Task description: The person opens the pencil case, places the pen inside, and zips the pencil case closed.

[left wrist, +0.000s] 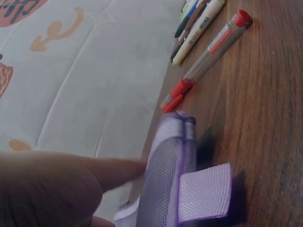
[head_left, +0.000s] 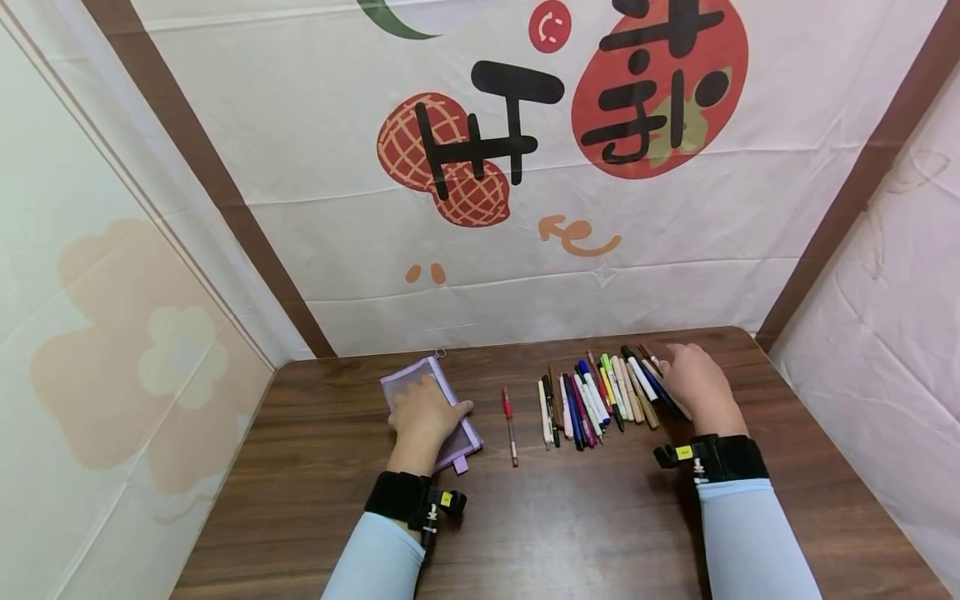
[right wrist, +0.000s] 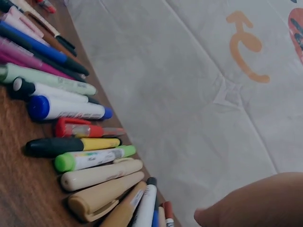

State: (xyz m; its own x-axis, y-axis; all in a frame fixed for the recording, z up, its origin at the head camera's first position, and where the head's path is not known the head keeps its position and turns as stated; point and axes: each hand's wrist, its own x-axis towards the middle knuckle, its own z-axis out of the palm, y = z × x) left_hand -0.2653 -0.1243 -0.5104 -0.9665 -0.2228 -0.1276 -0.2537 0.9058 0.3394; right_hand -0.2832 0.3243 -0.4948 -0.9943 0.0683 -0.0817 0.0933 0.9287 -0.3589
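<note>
Head view, left of centre: I find the left hand (head_left: 422, 414) resting across the purple pouch (head_left: 457, 447) on the worktop (head_left: 585, 533), presumably steadying it; right of centre, the right hand (head_left: 699, 385) borders the pens (head_left: 596, 400), perhaps keeping them aligned; whether either grip is clamped, I cannot tell

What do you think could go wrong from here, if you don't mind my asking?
The pens and markers lie loose and crowded, some overlapping, so the right grip at the row's right end might nudge several out of line. One red-capped pen lies apart, between that row and the mesh pouch, and could be knocked aside. The pouch, under the left grip, might slide if pushed.
</note>
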